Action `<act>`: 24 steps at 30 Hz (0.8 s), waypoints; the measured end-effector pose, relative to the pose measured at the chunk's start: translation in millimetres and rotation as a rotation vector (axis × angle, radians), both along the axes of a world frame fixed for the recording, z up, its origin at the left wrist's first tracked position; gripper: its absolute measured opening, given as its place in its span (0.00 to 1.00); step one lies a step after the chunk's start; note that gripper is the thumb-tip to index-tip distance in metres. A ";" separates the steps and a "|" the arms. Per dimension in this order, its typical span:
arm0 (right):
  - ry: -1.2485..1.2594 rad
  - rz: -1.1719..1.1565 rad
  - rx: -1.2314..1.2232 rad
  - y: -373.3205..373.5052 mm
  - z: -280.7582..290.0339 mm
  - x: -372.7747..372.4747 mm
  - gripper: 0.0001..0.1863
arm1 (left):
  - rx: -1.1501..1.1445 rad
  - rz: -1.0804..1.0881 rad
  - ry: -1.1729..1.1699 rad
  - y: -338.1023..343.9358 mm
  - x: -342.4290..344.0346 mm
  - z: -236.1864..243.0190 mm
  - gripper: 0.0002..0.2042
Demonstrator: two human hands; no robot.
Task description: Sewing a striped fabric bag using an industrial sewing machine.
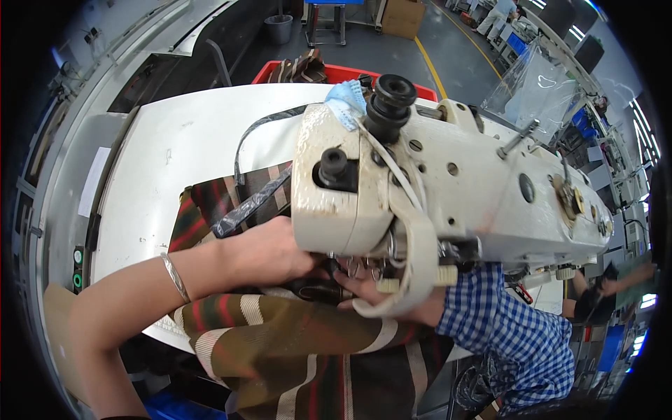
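Note:
Striped brown, green, red and cream fabric lies under the head of a white sewing machine and drapes over the table's near edge. My left hand, with a bracelet at the wrist, is left of the needle area; its fingers are curled together on the fabric, tips partly hidden by the machine. To the right, my right hand reaches in below the machine head from a blue checked sleeve. Its visible fingers are stretched out and apart against the fabric, partly covered by a curved cream guard.
A white tabletop surrounds the machine. A plastic-wrapped strip lies across the fabric's left part. Behind the table stands a red bin with striped fabric in it. Other people are at far right.

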State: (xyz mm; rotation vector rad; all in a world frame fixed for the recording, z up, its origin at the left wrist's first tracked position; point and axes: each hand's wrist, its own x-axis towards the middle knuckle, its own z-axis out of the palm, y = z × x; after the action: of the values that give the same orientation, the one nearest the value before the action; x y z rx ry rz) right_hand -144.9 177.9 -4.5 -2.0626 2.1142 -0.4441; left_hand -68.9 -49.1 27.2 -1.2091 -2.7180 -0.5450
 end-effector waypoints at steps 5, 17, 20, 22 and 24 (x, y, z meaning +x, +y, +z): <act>-0.254 0.059 0.223 16.8 44.9 6.1 0.38 | -0.137 0.067 -0.516 22.5 25.0 4.6 0.38; -0.060 -0.209 0.046 63.6 40.7 124.5 0.15 | -0.236 0.220 0.011 61.3 149.2 1.5 0.21; -0.099 -0.258 -0.027 64.1 49.0 114.8 0.18 | -0.179 0.144 0.003 62.6 134.0 1.2 0.13; -0.027 -0.216 0.083 63.6 56.4 109.9 0.23 | -0.157 0.116 -0.032 60.8 126.2 -1.6 0.10; -0.046 -0.260 0.140 62.5 62.7 110.7 0.24 | -0.189 0.002 -0.061 55.1 114.0 0.6 0.07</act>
State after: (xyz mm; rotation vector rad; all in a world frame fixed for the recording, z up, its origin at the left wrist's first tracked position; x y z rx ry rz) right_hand -34.2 240.4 58.1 -1.6959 2.3226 -0.3592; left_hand 45.0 6.0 27.7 -1.2507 -2.8761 -0.3356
